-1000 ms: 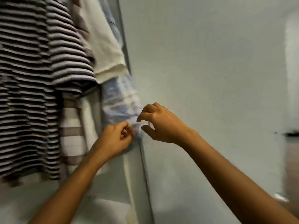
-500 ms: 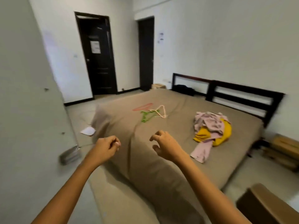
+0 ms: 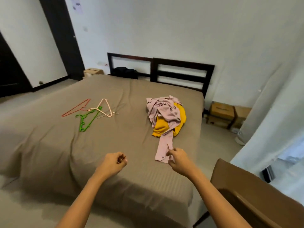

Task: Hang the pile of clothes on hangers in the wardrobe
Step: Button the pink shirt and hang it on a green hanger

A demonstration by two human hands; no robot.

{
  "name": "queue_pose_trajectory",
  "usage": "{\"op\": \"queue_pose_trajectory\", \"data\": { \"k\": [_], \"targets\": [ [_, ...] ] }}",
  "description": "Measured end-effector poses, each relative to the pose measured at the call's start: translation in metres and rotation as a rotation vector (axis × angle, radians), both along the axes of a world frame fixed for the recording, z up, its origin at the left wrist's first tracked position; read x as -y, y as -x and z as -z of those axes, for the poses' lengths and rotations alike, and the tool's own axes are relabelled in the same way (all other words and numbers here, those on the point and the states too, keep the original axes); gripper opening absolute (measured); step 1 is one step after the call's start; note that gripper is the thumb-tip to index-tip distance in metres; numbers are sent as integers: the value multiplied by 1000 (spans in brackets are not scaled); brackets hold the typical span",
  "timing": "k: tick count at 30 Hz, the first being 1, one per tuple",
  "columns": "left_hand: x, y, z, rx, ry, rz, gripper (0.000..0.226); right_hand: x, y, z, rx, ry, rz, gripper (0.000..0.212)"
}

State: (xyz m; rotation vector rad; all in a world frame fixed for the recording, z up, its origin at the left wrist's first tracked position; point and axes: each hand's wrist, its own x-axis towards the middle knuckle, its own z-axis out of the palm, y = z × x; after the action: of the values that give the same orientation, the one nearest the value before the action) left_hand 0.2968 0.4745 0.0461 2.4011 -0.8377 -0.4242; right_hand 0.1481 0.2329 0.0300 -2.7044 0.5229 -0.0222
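A small pile of clothes lies on the brown bed: a crumpled pink shirt on top of a yellow garment. One pink sleeve trails toward me. To the left lie a red hanger, a green hanger and a pale pink hanger, overlapping. My right hand hovers at the sleeve's cuff with loosely curled fingers; I cannot tell whether it touches. My left hand is curled into a fist above the bare sheet and holds nothing. The wardrobe is out of view.
A dark slatted headboard stands against the white wall. A brown chair is at my lower right. Cardboard boxes sit on the floor beside the bed, near a white curtain. A dark door frame is at the left.
I have turned away from the wardrobe's hanging clothes toward the bed and come closer to it. Both hands let go of the blue garment and now reach out over the bed.
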Motion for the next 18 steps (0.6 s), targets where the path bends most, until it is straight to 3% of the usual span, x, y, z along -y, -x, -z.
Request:
{"op": "queue_pose_trajectory", "data": {
  "k": [9,14,18],
  "targets": [
    [65,-163,28,-102,-64,161,22,43,-95,48,-146,-143,255,30],
    [116,-228,42,-152,-24,219,14,72,-140,67,-227,-170,328,32],
    [142,-258,46,-201,51,145,9,106,-193,70,-283,-174,331,40]
  ]
}}
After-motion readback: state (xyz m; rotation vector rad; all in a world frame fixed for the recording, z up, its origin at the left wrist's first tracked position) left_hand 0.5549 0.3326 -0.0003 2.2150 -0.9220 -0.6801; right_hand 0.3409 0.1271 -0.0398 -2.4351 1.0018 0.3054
